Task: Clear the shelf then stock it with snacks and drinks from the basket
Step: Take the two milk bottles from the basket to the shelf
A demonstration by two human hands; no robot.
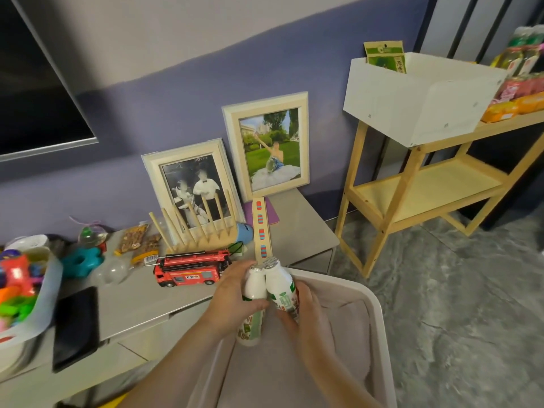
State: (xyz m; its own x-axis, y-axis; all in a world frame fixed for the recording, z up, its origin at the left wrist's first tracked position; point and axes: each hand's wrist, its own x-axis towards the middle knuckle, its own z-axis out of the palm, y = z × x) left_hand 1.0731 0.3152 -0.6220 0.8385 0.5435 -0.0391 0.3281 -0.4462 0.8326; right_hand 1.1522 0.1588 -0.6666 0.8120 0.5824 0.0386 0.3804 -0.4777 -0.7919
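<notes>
Two bottles: a pair of small white plastic drink bottles with foil caps and green-printed labels (pixel 266 295) is held upright and pressed side by side, just above the grey fabric-lined basket with the pale rim (pixel 374 304).
Left hand: the left hand (pixel 235 295) is wrapped round the left bottle from the side, thumb laid across its front, forearm reaching in from the lower left.
Right hand: the right hand (pixel 300 307) is cupped round the right bottle, fingers curled behind and under it, wrist bent slightly inward.
Hands together: both are clamped on the bottles and nearly touching each other.
Step in hand: by judgement, the drinks are being lifted out of the basket for carrying to the pale wooden two-tier shelf (pixel 424 195).
Shelf state: the lower tier is seen bare; on the top tier a white open box (pixel 412 98) with a green snack packet (pixel 385 55) and colourful snack packs (pixel 518 83) are already set.
Doing it well: the bottles are best kept upright and gripped at the waist, not the foil; one in each hand would be steadier than a shared squeeze.
Placement: a bare tier is best filled from the back, labels outward.
Nearby clutter: the red toy fire engine (pixel 191 272) on the grey cabinet (pixel 132 307) is to be cleared by the left forearm.
</notes>
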